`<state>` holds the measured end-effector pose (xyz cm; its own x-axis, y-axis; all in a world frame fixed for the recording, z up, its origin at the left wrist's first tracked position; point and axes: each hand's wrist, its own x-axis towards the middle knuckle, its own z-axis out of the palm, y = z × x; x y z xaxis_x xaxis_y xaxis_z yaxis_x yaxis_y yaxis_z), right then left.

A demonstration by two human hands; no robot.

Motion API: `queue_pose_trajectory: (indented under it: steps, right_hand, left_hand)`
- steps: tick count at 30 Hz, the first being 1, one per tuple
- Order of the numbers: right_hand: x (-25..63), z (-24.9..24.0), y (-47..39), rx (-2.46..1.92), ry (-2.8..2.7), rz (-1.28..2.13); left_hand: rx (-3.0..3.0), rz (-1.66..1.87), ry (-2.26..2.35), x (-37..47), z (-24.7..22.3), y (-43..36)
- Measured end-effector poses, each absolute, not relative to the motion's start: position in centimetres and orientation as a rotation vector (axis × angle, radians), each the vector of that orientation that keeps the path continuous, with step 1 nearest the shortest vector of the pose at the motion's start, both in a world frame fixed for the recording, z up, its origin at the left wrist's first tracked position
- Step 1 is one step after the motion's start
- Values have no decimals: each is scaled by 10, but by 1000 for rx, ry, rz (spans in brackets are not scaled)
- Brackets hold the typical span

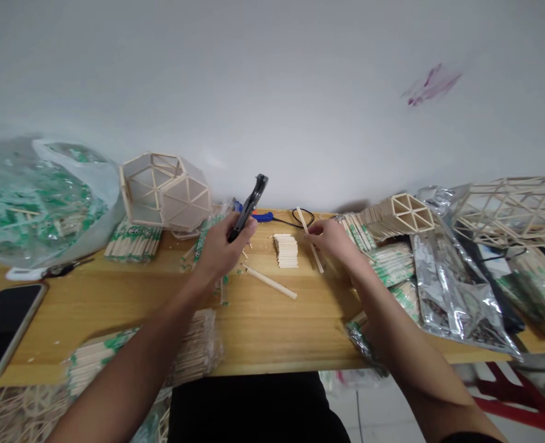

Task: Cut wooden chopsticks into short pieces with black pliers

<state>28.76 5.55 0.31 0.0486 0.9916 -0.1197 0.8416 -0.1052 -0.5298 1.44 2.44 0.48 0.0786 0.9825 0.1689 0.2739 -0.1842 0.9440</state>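
My left hand [224,243] is closed around a black hand tool [249,209] with a hooked upper end, held up over the table; its exact kind I cannot tell. My right hand [330,237] pinches a slim wooden chopstick [317,258], which slants with its lower end near the tabletop. Between both hands lies a neat stack of short cut wooden sticks [286,251]. A longer wooden stick [271,282] rests on the table in front of that stack. Behind my left hand is a blue-handled tool [264,217] with a black cord, partly hidden.
Wooden lattice frames [165,191] stand at the back left, with another lattice [515,209] at the right. Wrapped chopstick bundles [392,263] and a silver plastic bag [457,289] lie right. A stuffed clear bag [42,203] and a phone [7,332] are left. The wall [272,104] rises behind.
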Motion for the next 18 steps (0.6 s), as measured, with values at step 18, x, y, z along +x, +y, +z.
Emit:
queue_pose_trajectory:
  steps: [18]
  right_hand:
    - [284, 1, 52, -1466, -1435, 807]
  left_hand:
    - [1288, 1150, 1151, 10, 3, 29]
